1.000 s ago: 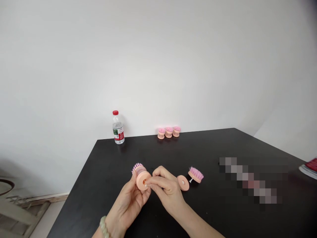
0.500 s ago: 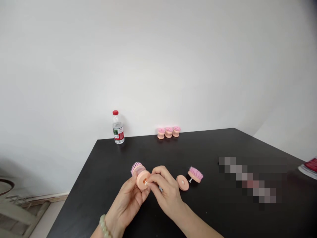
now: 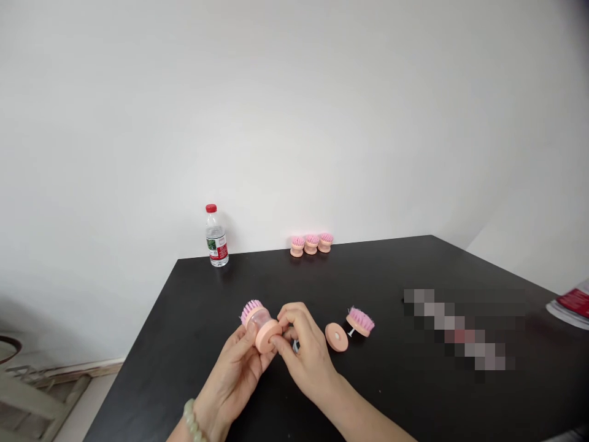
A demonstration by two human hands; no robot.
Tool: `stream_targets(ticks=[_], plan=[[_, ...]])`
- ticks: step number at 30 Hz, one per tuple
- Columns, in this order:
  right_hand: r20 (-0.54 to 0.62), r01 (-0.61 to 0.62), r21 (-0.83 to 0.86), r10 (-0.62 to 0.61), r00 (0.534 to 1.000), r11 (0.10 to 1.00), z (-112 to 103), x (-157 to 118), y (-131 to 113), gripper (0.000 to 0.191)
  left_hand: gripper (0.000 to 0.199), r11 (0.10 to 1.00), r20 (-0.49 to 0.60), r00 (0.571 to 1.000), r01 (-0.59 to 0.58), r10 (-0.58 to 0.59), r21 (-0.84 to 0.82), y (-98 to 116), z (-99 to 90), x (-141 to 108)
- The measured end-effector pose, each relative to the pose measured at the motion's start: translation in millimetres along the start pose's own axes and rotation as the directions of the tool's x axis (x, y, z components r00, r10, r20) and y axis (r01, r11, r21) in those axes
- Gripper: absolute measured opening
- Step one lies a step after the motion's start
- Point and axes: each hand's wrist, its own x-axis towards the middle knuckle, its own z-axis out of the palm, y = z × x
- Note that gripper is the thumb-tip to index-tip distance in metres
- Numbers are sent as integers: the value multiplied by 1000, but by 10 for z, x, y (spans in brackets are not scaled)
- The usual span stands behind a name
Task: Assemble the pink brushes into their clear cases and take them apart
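Note:
My left hand point(image 3: 232, 374) is closed around a round scrubbing brush point(image 3: 261, 318) with pink bristles, a clear waist and a peach base. The brush is tilted, its bristles up and left, its base facing me and to the right. My right hand point(image 3: 309, 347) grips the rim of the base, with the thumb pressed at its centre opening. Under the right hand shows a small pale piece, mostly hidden. To the right lie a peach disc point(image 3: 337, 337) with a pale centre and a loose brush head point(image 3: 361, 321) with a white stem.
Along the wall, at the back of the black table point(image 3: 257, 276), stand three finished-looking pink brushes point(image 3: 311, 244). A water bottle point(image 3: 217, 239) with a red cap is at the back left. A blurred-out item point(image 3: 460, 334) lies at right, and a red and white item point(image 3: 573, 307) at the right edge.
The right thumb has moved onto the opening in the brush base. The white stem seen there before is now hidden. The brush has turned slightly, showing more of its clear waist.

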Motion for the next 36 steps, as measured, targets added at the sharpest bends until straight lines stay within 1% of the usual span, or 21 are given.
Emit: stream_targets(ticks=[2, 5, 7, 9, 11, 14, 17, 19, 21, 23, 26, 29, 31, 33, 36], plan=[[24, -36, 54, 35, 999, 998, -9, 31, 0, 18, 13, 1000, 13, 1000, 0, 0, 1, -5, 0, 0], [90, -121, 255, 101, 991, 959, -34, 78, -9, 14, 18, 1000, 25, 1000, 10, -10, -10, 16, 20, -13], [139, -184, 375, 141, 980, 909, -49, 96, -12, 16, 20, 999, -7, 1000, 23, -23, -28, 44, 44, -23], [162, -220, 425, 165, 973, 878, -58, 99, -9, 19, 23, 997, -59, 997, 36, -40, -64, 70, 67, -28], [159, -222, 405, 171, 972, 887, -63, 90, 0, 18, 23, 994, -97, 994, 37, -47, -103, 84, 79, -24], [105, -176, 307, 151, 983, 935, -75, 72, 22, 18, 18, 993, -111, 993, 30, -42, -112, 78, 62, -3], [36, -107, 212, 101, 994, 971, -93, 68, 41, 19, 14, 998, -97, 995, -5, 0, -55, 55, 13, 27], [24, -95, 162, 92, 995, 982, -101, 74, 43, 21, 13, 999, -75, 996, -46, 46, 1, 42, -21, 40], [51, -121, 133, 115, 992, 984, -98, 79, 38, 24, 21, 992, -48, 993, -103, 107, 66, 39, -40, 41], [106, -153, 117, 141, 984, 981, -89, 80, 34, 28, 33, 975, -8, 986, -165, 168, 146, 48, -38, 27], [155, -148, 114, 130, 979, 982, -85, 76, 34, 34, 45, 913, 54, 967, -253, 249, 321, 73, -6, -8], [161, -143, 128, 122, 979, 981, -105, 84, 24, 45, 46, 765, 116, 926, -364, 359, 531, 79, 11, -24], [184, -179, 97, 159, 970, 979, -126, 99, 4, 52, 45, 679, 147, 901, -408, 409, 611, 63, -3, -16], [211, -214, 50, 199, 957, 976, -144, 116, -18, 55, 44, 645, 153, 893, -416, 424, 641, 39, -34, 4], [211, -267, 69, 248, 946, 961, -159, 139, -26, 49, 54, 648, 153, 893, -415, 423, 639, 27, -78, 33]])
